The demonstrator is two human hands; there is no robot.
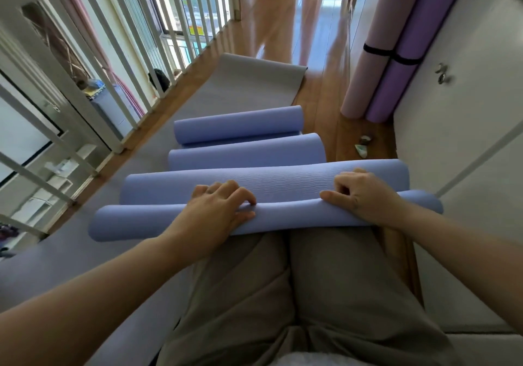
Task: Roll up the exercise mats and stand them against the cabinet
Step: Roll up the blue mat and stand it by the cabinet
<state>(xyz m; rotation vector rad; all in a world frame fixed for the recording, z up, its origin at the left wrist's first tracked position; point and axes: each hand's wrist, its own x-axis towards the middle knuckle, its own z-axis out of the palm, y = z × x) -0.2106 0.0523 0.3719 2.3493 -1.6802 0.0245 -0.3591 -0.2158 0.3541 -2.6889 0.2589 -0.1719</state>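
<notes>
now gripping the nearest fold of the blue mat at 6 o'clock with the left hand, curled over the ridge. pinching the same fold toward 3 o'clock with the right hand, likewise clenched on it. bunched in four loose humps atop a flat grey mat running to 12 o'clock. at 1 o'clock, propped upright against the white cabinet: a pink roll and a purple roll.
</notes>
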